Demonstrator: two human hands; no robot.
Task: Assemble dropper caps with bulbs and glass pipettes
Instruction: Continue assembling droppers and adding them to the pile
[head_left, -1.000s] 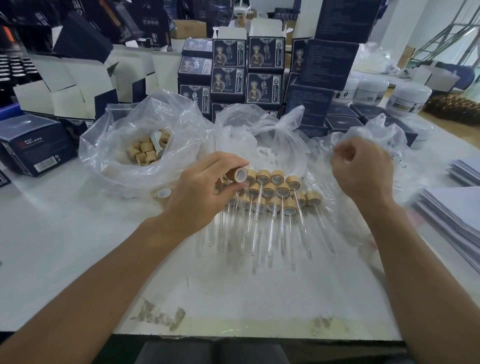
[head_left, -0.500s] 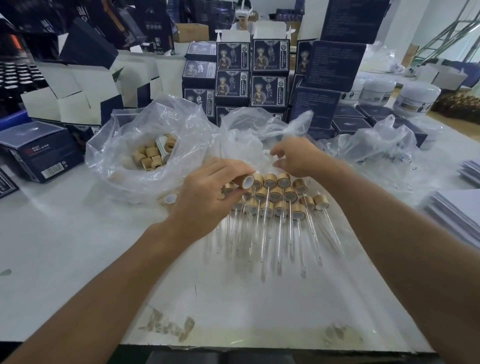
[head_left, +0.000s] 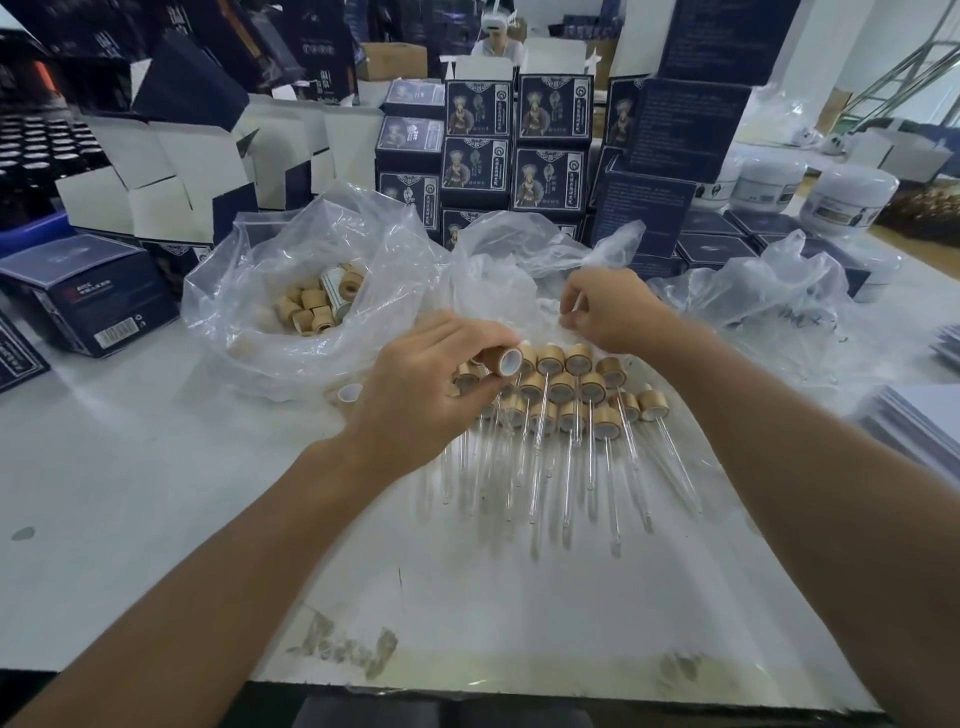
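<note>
We take the pile of finished droppers in the middle of the white table as our landmark: bamboo-coloured caps lying in rows, their glass pipettes pointing toward the near table edge. Our left hand sits over the pile's left end, with fingers and thumb curled around a single bamboo cap held on its side, its white-lined opening turned to the right, just above the back row of the pile. Our right hand hovers just behind the pile, fingers curled with the tips pinched together at the crinkled middle plastic bag; whether a part is between those fingertips we cannot tell, as anything there is too small to see. Behind and left of the pile, an open clear bag holds loose bamboo caps. One stray cap lies on the table just left of the pile, beside that bag. Behind and right of the pile lies a third plastic bag. Farther behind the pile stand stacked dark blue product boxes, and white jars at the far right
</note>
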